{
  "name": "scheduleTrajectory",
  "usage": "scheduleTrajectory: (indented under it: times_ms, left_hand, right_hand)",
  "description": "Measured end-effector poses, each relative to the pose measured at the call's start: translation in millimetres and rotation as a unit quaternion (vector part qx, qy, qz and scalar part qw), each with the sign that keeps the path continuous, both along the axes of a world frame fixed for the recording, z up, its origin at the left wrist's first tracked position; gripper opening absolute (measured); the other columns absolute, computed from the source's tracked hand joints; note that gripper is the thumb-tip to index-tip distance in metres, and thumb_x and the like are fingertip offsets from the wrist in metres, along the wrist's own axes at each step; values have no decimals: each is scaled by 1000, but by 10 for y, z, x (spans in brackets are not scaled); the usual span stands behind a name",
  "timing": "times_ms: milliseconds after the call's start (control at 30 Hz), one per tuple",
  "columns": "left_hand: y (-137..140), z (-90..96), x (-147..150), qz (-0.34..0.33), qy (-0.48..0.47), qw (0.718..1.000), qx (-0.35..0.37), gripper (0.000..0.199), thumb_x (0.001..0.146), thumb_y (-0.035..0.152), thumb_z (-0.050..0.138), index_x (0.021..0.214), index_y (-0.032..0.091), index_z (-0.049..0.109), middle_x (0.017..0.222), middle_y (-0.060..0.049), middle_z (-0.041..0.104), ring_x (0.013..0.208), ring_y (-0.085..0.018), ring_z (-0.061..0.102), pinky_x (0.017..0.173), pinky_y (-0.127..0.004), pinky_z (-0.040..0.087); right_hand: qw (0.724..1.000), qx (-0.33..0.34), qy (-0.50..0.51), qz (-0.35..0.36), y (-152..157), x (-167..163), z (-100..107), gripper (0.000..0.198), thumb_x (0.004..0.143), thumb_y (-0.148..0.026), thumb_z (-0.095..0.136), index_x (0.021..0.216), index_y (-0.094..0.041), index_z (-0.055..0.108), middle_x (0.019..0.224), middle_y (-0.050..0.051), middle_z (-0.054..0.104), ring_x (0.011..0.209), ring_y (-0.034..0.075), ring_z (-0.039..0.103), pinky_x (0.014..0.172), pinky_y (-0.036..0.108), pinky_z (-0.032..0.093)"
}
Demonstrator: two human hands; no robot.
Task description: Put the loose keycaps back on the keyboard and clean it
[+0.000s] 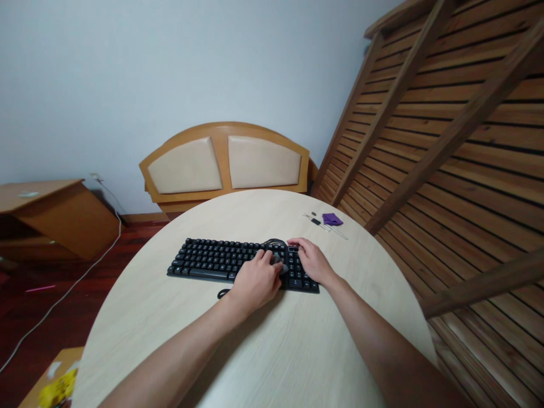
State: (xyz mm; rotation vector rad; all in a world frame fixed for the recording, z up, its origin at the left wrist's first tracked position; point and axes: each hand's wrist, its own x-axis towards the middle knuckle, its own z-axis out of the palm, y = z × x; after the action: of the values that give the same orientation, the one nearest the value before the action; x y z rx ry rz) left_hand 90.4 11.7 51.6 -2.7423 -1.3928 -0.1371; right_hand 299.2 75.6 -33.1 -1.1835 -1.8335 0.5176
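A black full-size keyboard [212, 258] lies on the round pale table, a little tilted in my view. My left hand [260, 277] is over its right-hand part, the fingers closed around a small dark grey object [284, 268] whose kind I cannot make out. That object is pressed against or just above the keys, partly hidden by the fingers. My right hand [312, 259] rests along the keyboard's right end, fingers stretched out and touching its top corner. A bundled black cable [275, 242] lies behind the keyboard, and a black loop [223, 293] shows at its front edge.
A purple cloth [332, 219], a small black piece [315, 221] and thin pale sticks [339, 232] lie at the table's back right. Beyond the table stands a headboard [225, 158]. Wooden slats [425, 141] lean at the right; a desk [63, 215] is at the left.
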Motion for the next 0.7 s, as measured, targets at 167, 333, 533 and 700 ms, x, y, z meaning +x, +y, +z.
scheduleTrajectory:
  times_ms: [167, 333, 533, 700]
  left_hand:
    - [224, 100, -231, 73, -19, 997, 32, 30, 96, 28, 51, 121, 26, 68, 113, -10, 61, 107, -27, 55, 78, -35, 56]
    - [507, 34, -337, 132, 1, 990, 46, 31, 99, 30, 45, 117, 25, 69, 112, -12, 62, 107, -28, 56, 78, -35, 54]
    - [467, -60, -264, 128, 30, 991, 31, 31, 97, 25, 46, 120, 22, 66, 111, -15, 60, 106, -29, 56, 72, -34, 54]
    - [319, -35, -270, 113, 42, 993, 22, 29, 95, 22, 48, 117, 19, 66, 109, -15, 60, 105, -29, 56, 73, -34, 55]
  right_hand:
    - [1000, -3, -2, 0, -3, 4, 5, 40, 87, -7, 40, 112, -22, 68, 112, 6, 71, 107, 20, 65, 99, 41, 49]
    - [1000, -1, -4, -2, -4, -1, 16, 40, 87, -7, 41, 111, -22, 69, 110, 5, 72, 105, 19, 66, 99, 40, 50]
    - [1000, 7, -10, 0, 0, -2, 16, 42, 86, -5, 41, 111, -23, 70, 109, 5, 72, 105, 20, 65, 98, 40, 49]
    - [1000, 11, -18, 0, 19, -5, 1, 44, 84, -4, 41, 110, -23, 71, 108, 5, 71, 104, 20, 65, 98, 39, 49]
